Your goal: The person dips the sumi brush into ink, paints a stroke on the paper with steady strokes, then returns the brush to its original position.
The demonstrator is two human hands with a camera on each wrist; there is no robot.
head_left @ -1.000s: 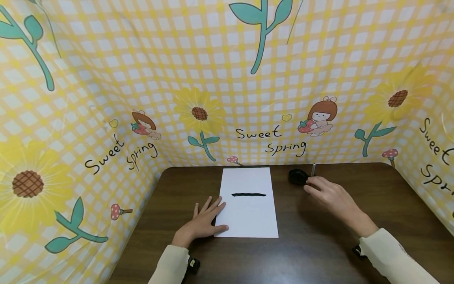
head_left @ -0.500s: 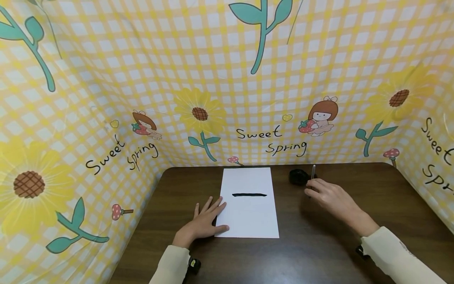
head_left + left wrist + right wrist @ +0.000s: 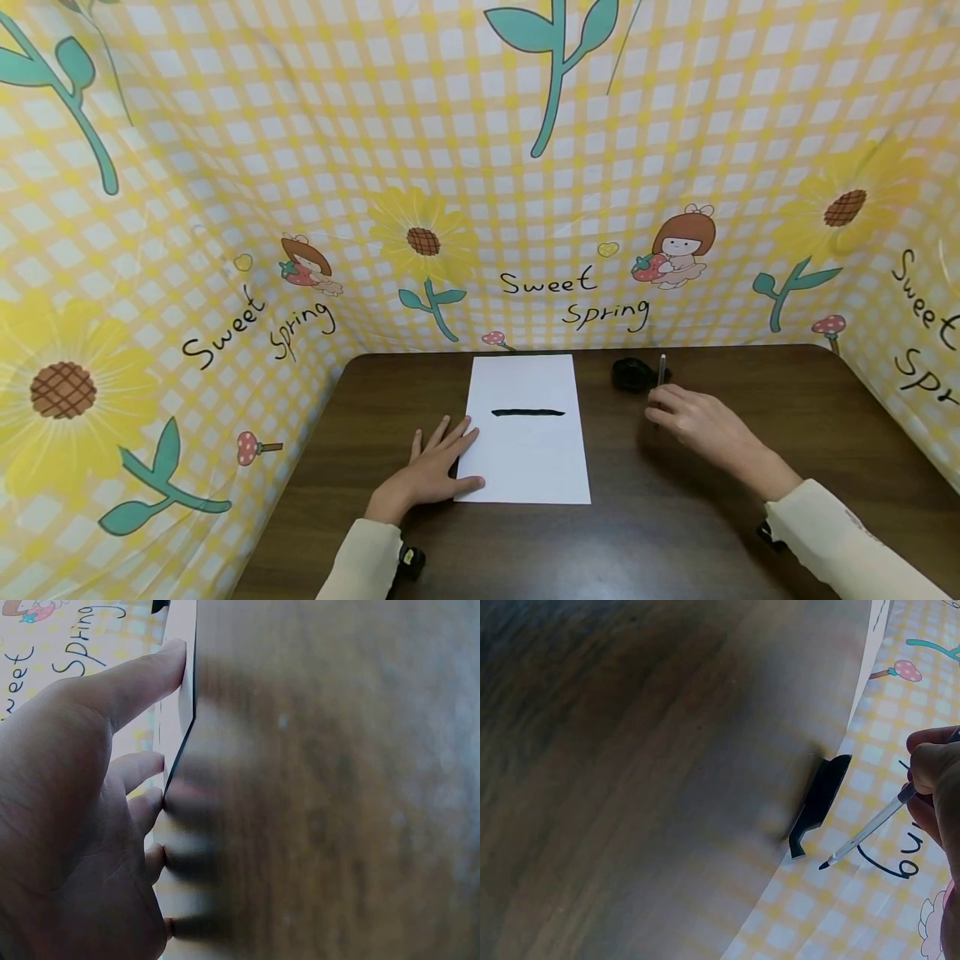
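On the table lies a white sheet of paper (image 3: 525,458) with one thick black horizontal stroke (image 3: 528,412) across it. My left hand (image 3: 429,472) rests spread on the sheet's left edge, with thumb and fingertips on or beside the paper. To the right of the paper, my right hand (image 3: 701,421) pinches a slim pen (image 3: 662,369). The right wrist view shows this pen (image 3: 866,832) with a pale, clear-looking shaft and a dark pointed end. Just beyond the hand sits a small black rounded object (image 3: 632,375), seen in low profile (image 3: 825,791) from the right wrist.
The dark brown wooden table (image 3: 510,550) ends at the back against a yellow checked cloth (image 3: 315,150) printed with flowers and lettering. This cloth rises along the back and both sides.
My right hand and the pen have shifted slightly toward me, and the pen's far end sits lower in view. The left hand and paper stay in place.
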